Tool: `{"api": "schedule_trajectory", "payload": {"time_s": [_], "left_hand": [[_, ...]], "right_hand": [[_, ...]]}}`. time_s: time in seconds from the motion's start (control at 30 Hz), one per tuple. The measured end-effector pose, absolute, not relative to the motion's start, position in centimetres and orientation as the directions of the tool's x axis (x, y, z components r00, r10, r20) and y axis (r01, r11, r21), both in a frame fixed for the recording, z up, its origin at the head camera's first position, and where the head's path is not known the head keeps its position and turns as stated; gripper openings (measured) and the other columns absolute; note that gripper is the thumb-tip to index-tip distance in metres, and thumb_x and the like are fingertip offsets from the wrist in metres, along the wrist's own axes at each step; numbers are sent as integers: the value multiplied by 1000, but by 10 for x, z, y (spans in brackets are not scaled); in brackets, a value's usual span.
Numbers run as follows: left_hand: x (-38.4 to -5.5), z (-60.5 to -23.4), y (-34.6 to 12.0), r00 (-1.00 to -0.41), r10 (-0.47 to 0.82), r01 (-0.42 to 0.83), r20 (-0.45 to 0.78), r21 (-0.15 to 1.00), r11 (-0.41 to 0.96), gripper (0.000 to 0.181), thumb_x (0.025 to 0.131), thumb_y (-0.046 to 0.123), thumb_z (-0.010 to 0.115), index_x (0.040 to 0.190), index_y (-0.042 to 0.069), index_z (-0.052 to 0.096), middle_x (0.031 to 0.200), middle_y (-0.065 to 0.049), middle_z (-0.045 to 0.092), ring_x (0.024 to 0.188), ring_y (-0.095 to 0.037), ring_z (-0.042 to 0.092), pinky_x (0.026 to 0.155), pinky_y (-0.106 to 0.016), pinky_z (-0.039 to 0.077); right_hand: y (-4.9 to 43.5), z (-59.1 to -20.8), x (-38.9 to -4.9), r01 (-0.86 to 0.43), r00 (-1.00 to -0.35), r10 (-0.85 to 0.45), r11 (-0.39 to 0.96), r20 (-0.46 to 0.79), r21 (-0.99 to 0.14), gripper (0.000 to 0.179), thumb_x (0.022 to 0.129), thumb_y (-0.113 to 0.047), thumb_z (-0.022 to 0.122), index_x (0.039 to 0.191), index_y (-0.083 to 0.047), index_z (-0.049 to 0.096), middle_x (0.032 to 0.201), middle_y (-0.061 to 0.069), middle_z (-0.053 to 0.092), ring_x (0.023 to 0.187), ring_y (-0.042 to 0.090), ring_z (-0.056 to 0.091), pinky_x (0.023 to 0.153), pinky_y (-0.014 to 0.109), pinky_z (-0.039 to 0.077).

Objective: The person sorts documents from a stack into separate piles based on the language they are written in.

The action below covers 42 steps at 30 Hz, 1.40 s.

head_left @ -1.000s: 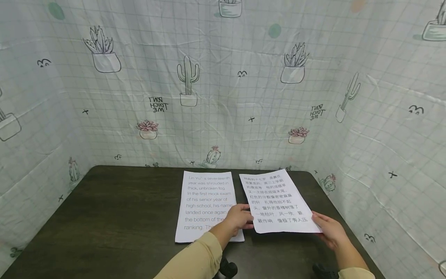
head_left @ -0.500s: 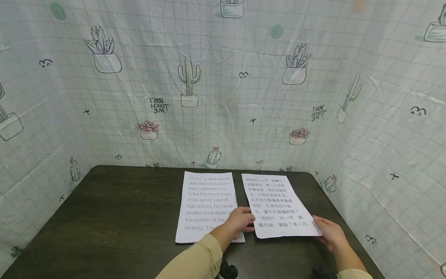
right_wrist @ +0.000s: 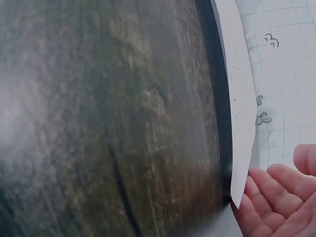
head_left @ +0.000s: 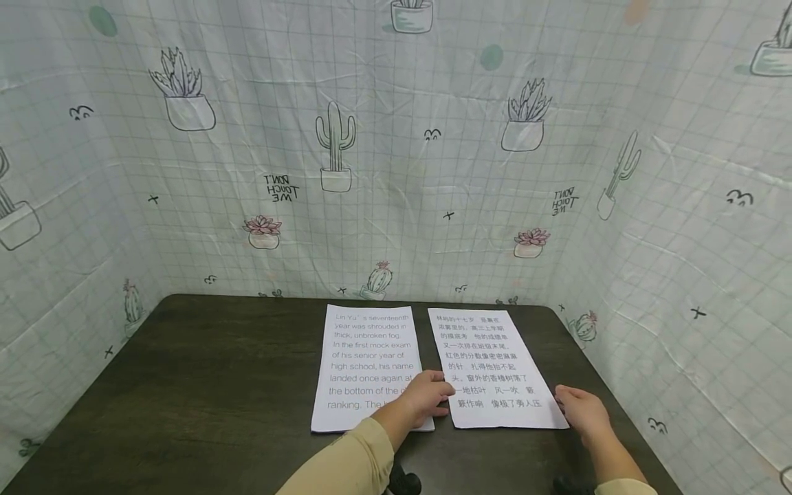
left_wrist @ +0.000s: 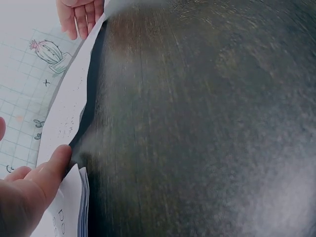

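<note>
Sheets of paper printed with Chinese characters (head_left: pixel 485 364) lie at the right, their near edge low over the table in both wrist views. My left hand (head_left: pixel 427 395) reaches across the near right corner of a stack printed in English (head_left: pixel 365 357), fingertips at the left edge of the Chinese sheets. In the left wrist view a straight finger (left_wrist: pixel 57 165) meets that edge. At the other side, my right hand (head_left: pixel 584 416) is beside the near right corner. The right wrist view shows its fingers (right_wrist: pixel 276 197) extended along the paper's corner, with the thumb (right_wrist: pixel 307 159) apart from it.
Both papers rest on a dark wooden table (head_left: pixel 204 385). A pale curtain (head_left: pixel 396 234) printed with cacti stands round its back and sides. Dark objects (head_left: pixel 405 480) show below the left forearm, and another (head_left: pixel 569 485) by the right wrist.
The Chinese sheets have come down nearer the table and straightened, their near edge lower in view. My right hand has loosened from the corner; my left hand has shifted only slightly.
</note>
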<state>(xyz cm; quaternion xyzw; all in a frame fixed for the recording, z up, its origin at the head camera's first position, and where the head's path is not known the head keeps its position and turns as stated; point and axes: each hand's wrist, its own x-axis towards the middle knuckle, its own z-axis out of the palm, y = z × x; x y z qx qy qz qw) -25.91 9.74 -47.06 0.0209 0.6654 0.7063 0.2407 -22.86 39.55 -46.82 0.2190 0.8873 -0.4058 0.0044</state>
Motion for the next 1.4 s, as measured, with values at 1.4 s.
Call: {"api": "schedule_trajectory", "payload": {"time_s": [1.4], "left_hand": [[-286,-474,-102,-952,219,-214,-212,977,15,67,88,-5,61,148,-5,33,146,-31,43,131,-41,50,104,-51,47]], "right_hand": [[240,-473,-274,188,-982,53,382,-182,-905,55,97,-12,56,147,4,37,137,33,48,117,36,60,89,40,56]]}}
